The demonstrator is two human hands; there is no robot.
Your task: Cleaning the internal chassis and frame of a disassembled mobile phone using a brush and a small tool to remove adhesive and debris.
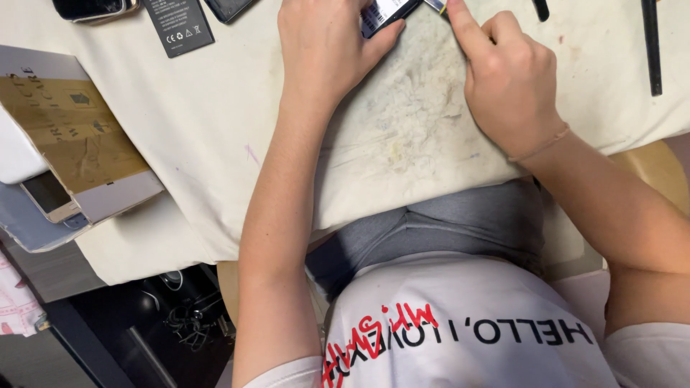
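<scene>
A head-worn camera is looking down at a person sitting at a table draped in a cream cloth (215, 136), stained grey and yellow in the middle. At the far left, a brown cardboard box (75, 136) is lying at the table's edge, with a pale phone (49, 195) poking out from under it. Along the top edge, a dark phone (90, 7) is sitting at the left, a flat black battery (178, 25) is lying just beside it, and another dark device (228, 7) is peeking in next to that. Moving right, the left hand (323, 50) is resting palm down on the cloth, its thumb and fingers pressing on a small dark device (388, 13) with a pale label, which is lying at the top edge, partly cut off by the frame. Just beside it, the right hand (507, 79) is curling closed, its thumb and forefinger pinching a thin tool (436, 6) whose tip is meeting the device's right end; a thin band is circling the wrist. Further right, a short dark tool (540, 8) and a long black stick (652, 47) are lying well apart from the hands. Both forearms are crossing the cloth's near edge, hiding part of it.
</scene>
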